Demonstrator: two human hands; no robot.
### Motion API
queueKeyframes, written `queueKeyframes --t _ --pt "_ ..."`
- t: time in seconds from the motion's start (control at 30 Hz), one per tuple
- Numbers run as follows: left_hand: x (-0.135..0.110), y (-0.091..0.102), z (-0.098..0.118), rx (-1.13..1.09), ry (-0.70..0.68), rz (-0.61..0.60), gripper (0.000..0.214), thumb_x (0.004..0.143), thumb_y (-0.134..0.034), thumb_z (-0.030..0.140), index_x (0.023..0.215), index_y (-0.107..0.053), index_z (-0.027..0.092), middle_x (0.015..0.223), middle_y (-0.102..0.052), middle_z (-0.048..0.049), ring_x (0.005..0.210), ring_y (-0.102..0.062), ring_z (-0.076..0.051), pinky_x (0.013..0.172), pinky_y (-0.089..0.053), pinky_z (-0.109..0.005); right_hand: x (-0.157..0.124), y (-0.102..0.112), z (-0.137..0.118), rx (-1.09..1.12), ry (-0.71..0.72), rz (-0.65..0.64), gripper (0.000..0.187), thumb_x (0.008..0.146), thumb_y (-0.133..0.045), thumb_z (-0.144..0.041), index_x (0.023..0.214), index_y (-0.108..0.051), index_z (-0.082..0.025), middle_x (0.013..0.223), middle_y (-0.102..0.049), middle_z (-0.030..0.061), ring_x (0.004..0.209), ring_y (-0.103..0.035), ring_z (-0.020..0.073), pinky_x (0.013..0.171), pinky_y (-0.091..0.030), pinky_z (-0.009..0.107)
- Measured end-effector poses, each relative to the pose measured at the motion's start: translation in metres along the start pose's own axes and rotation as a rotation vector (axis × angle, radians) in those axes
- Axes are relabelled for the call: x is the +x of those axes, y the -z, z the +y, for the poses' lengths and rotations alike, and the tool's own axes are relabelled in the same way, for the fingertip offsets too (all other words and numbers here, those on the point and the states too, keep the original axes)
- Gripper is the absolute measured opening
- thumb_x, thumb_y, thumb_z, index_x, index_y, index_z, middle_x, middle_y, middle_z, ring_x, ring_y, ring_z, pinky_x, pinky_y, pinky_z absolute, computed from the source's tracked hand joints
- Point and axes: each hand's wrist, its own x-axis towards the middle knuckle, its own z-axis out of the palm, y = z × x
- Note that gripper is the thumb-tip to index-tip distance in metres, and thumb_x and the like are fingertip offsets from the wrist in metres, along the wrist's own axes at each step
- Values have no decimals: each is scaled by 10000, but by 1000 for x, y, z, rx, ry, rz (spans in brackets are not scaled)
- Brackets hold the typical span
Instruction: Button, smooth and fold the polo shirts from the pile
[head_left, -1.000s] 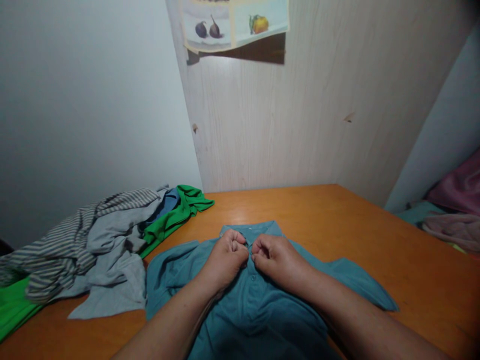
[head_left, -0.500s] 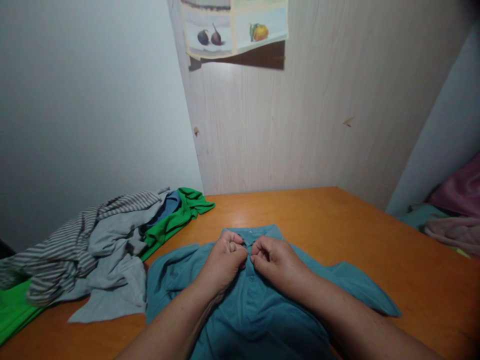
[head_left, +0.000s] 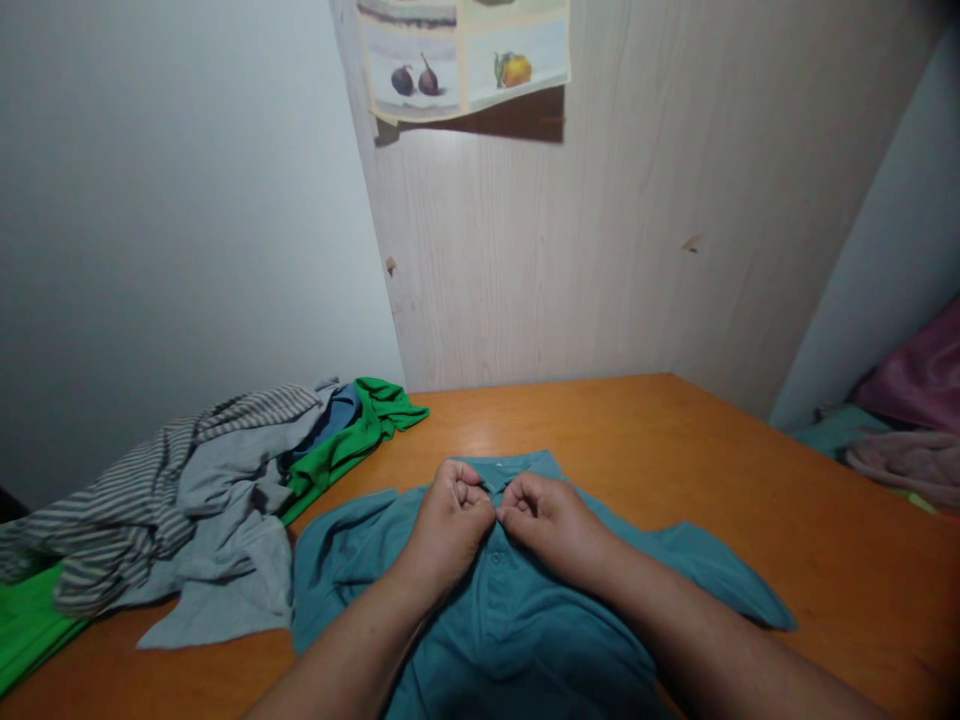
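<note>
A teal polo shirt (head_left: pixel 510 640) lies flat on the orange wooden table (head_left: pixel 750 500), collar pointing away from me. My left hand (head_left: pixel 450 525) and my right hand (head_left: pixel 551 520) rest side by side on its button placket just below the collar. Both hands are closed, fingers curled in, each pinching the shirt's fabric at the placket. The fingertips nearly touch each other over the top button area. My forearms cover part of the shirt's front.
A heap of clothes (head_left: pixel 187 500) lies at the table's left: a striped grey piece, a plain grey one, a blue one and a green shirt (head_left: pixel 352 435). A wood-grain panel with a fruit picture (head_left: pixel 461 55) stands behind. Pink and teal fabrics (head_left: pixel 900 440) lie at the right.
Both hands stay pinched at the placket and have hardly moved. The view has shifted slightly.
</note>
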Motion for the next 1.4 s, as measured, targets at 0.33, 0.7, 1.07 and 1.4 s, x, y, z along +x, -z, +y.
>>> queueKeyframes --t 0.33,0.7,1.07,1.4 --pt "-4 -5 5 -16 2 21 349 678 -657 171 928 -422 238 690 -526 96 520 -449 -62 509 -322 -181 3 0 -4 217 -205 -73 88 838 -550 -229 756 -523 -213 543 -527 -76 440 -509 101 452 -363 210" --pt "-8 -7 11 -168 132 71 377 687 -666 174 971 -427 234 598 -472 113 489 -421 -68 488 -280 -195 -3 5 -5 -270 221 64 81 864 -564 -152 798 -574 -198 718 -602 -21 673 -546 135 601 -341 252" --pt "-8 -10 15 -229 110 101 382 663 -660 144 958 -432 226 614 -508 102 496 -423 -61 486 -314 -189 -3 3 -1 -194 253 76 81 901 -573 -183 826 -588 -209 704 -589 -28 644 -537 128 593 -376 248" --pt "-8 -9 14 -219 96 94 367 684 -670 170 957 -431 227 606 -508 102 489 -428 -64 475 -307 -187 -4 4 -3 -243 298 65 62 892 -589 -164 849 -596 -208 737 -604 -22 672 -550 134 618 -378 255"
